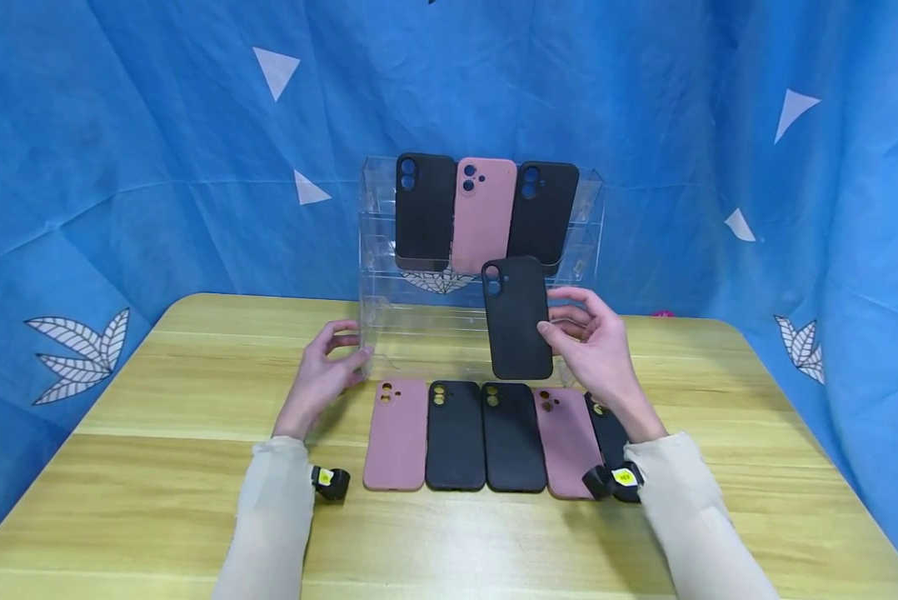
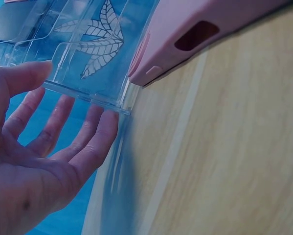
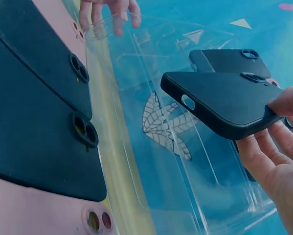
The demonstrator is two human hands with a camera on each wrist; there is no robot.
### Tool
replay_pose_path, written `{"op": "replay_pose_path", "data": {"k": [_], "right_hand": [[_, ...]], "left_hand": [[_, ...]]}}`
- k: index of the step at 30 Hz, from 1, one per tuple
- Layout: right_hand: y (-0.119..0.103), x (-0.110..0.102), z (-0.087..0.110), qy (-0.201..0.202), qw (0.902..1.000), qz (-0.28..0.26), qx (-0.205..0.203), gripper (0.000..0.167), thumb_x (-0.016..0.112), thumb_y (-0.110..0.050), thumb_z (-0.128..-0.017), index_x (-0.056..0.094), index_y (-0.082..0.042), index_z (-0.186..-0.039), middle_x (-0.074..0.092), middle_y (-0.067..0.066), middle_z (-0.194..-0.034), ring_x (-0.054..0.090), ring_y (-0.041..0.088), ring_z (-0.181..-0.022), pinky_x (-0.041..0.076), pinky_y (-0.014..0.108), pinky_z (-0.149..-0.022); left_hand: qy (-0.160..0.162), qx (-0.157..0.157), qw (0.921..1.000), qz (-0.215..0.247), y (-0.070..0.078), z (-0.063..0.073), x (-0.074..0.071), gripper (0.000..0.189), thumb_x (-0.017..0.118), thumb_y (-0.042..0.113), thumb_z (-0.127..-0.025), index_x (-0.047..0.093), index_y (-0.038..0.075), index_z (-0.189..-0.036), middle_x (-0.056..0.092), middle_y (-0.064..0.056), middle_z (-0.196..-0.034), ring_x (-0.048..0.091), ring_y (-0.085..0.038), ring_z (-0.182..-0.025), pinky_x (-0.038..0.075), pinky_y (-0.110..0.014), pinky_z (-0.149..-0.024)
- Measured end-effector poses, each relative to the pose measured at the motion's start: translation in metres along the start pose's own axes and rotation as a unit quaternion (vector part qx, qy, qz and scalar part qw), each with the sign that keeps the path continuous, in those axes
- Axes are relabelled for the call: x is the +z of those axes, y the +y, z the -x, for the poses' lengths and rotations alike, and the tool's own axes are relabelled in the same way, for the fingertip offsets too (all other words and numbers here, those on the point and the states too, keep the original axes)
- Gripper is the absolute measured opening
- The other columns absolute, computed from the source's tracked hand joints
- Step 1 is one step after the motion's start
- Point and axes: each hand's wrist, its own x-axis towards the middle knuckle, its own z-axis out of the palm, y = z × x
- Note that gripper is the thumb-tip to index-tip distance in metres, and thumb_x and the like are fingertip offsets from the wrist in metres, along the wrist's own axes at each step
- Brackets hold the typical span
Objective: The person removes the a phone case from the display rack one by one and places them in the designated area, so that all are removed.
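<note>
A black phone case [image 1: 519,321] is pinched by my right hand [image 1: 595,337], thumb on its back and fingers beneath. It is held upright in front of a clear tiered display rack [image 1: 434,321]. Its camera cutout is at the upper left in the head view. My left hand [image 1: 325,367] touches the rack's left side with spread, slightly bent fingers; in the left wrist view its fingertips [image 2: 109,117] meet the clear edge. On the rack's top tier stand a black case [image 1: 425,208], a pink case [image 1: 485,212] and another black case [image 1: 545,208].
Before the rack, a row of cases lies on the wooden table [image 1: 157,458]: a pink case [image 1: 396,437], two black cases [image 1: 455,437], another pink case [image 1: 566,442] and a black case [image 1: 606,429] partly hidden by my right wrist. A blue curtain [image 1: 194,167] hangs behind.
</note>
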Motion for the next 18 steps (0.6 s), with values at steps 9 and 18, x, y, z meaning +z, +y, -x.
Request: {"op": "replay_pose_path", "data": {"k": [9,18], "right_hand": [[0.001,-0.012,0.008,0.004,0.9998,0.018,0.01,0.043,0.067,0.004,-0.094,0.055,0.001,-0.134,0.071,-0.014,-0.094,0.073,0.002,-0.08,0.061,0.021,-0.067],[0.004,-0.024,0.018,0.013,0.9992,0.031,0.02,0.041,0.068,0.002,-0.094,0.056,0.001,-0.132,0.071,-0.016,-0.094,0.072,0.001,-0.081,0.062,0.022,-0.066]], "left_hand": [[-0.001,0.002,1.0,0.002,0.0,-0.001,0.0,0.047,0.064,0.018,-0.101,0.047,0.018,-0.146,0.051,-0.015,-0.144,0.068,-0.032,-0.112,0.061,-0.038,-0.091],[-0.002,0.002,1.0,0.002,0.0,-0.001,0.0,0.048,0.064,0.019,-0.101,0.046,0.018,-0.146,0.05,-0.015,-0.145,0.066,-0.035,-0.116,0.061,-0.04,-0.093]]}}
